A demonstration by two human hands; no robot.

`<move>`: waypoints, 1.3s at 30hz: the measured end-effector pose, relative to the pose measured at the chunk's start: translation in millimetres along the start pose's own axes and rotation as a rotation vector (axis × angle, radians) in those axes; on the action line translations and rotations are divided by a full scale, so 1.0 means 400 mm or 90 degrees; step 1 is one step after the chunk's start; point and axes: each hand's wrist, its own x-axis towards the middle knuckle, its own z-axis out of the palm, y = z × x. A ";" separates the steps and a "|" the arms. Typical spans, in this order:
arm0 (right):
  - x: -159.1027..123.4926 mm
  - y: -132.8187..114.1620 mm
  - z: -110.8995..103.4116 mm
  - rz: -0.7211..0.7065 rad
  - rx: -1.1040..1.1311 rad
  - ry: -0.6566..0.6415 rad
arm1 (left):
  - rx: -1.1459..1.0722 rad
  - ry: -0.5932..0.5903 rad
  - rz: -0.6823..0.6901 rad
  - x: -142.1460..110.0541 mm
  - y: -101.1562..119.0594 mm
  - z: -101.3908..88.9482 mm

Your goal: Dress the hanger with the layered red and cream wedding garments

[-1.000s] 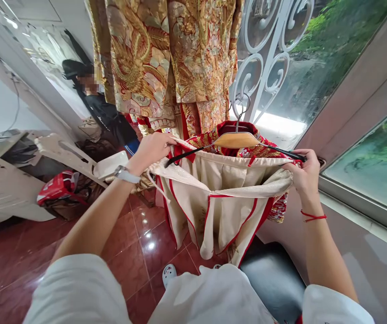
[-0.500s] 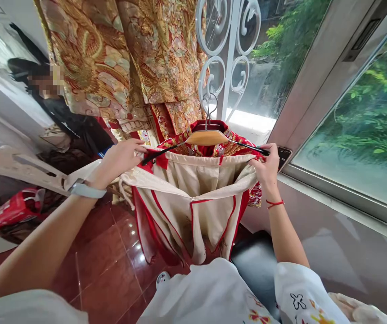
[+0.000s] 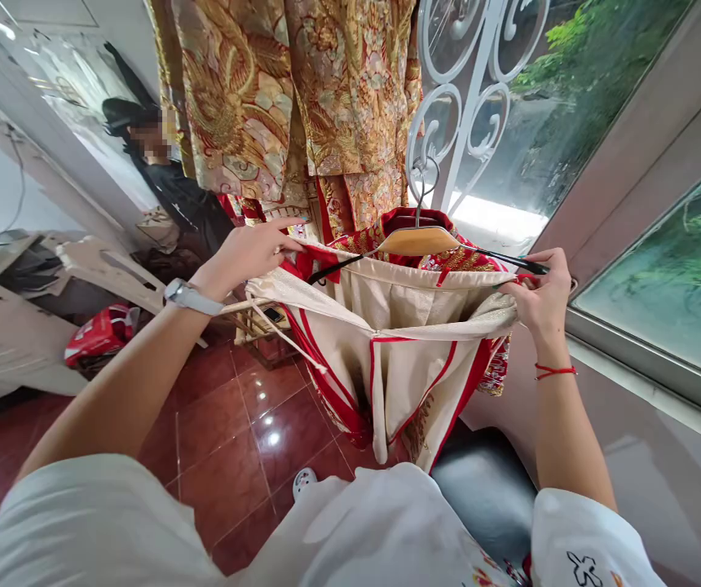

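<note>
A skirt, its cream lining and red edging showing, hangs spread between my two hands in front of a hanger with a wooden middle and black arms. My left hand grips the waistband at its left end, thumb and fingers closed. At the right end, my right hand pinches the waistband by the tip of the hanger's black arm. Behind the skirt, a red embroidered jacket is on the hanger, mostly covered. A pale cord dangles from the skirt's left side.
Gold embroidered garments hang behind. White scrolled ironwork and a window stand to the right. A black padded seat is below. A person in black is at the back left, near a red bag.
The view has swung left, so everything sits further right in the picture. My hands still hold the waistband. The skirt's lower part has swung, and its left cord now hangs across the front.
</note>
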 end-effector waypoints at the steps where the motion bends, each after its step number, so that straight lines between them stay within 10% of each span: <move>1: 0.002 -0.003 -0.001 -0.001 0.000 -0.002 | 0.004 0.006 -0.004 -0.006 -0.002 0.006; 7: -0.012 0.003 0.000 0.010 0.006 -0.027 | -0.075 0.044 -0.021 0.031 0.012 0.001; 12: -0.033 0.018 0.020 0.019 0.005 -0.027 | -0.057 0.063 -0.071 0.049 0.133 -0.050; 18: -0.032 0.055 0.055 0.048 0.002 -0.028 | 0.035 0.042 -0.069 0.053 0.269 0.043; 33: 0.021 0.111 0.075 0.017 0.063 0.006 | 0.004 0.083 -0.002 0.039 0.174 0.160; 39: 0.018 0.066 0.092 0.063 0.068 -0.010 | -0.087 0.067 -0.054 0.072 0.172 0.119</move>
